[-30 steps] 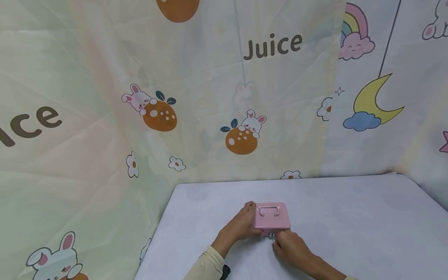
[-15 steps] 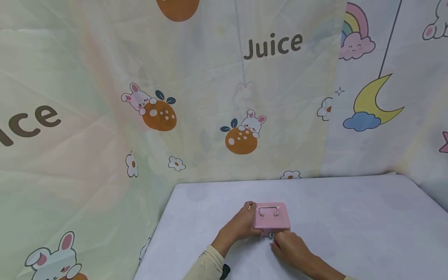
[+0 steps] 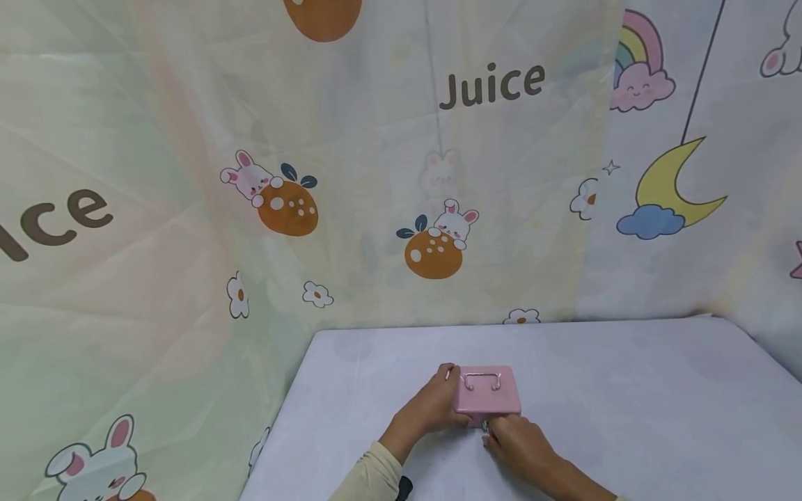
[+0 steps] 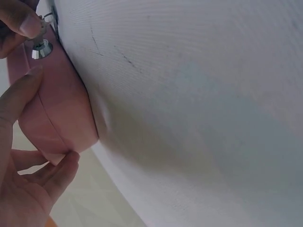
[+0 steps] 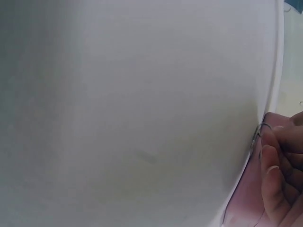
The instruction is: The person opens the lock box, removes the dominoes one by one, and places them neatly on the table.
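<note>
Clearly one pink box [image 3: 487,400], with one wire handle [image 3: 482,374] on top, on one white table [image 3: 626,390]. Of two hands, left hand [image 3: 432,403] clamped round its left side; right hand [image 3: 521,442] pinching a small metal piece [image 4: 40,35] by one silver cylinder [image 4: 41,50] at its front. Far table edge [image 3: 438,328] well behind; wide tabletop rightward.

The left hand [image 3: 434,406] grips, thumb [image 4: 20,97] and fingers [image 4: 63,176] spread apart, while the right hand [image 3: 521,441] pinches.
</note>
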